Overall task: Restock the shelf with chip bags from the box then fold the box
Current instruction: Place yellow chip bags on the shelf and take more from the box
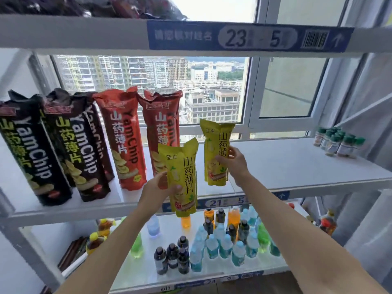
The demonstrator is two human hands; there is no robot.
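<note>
Left hand [158, 187] grips yellow chip bag [183, 177] mid-frame; right hand [232, 161] grips second yellow bag [216, 149] over white shelf [297, 164].

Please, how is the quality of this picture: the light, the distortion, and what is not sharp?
Head view: strong daylight from the window backlights the shelf; the sky is overexposed. The wide lens bends the shelf edges and stretches both forearms. The top shelf label is smeared; its small text is unreadable. The yellow bags in the left hand and right hand stay fairly sharp.
</note>
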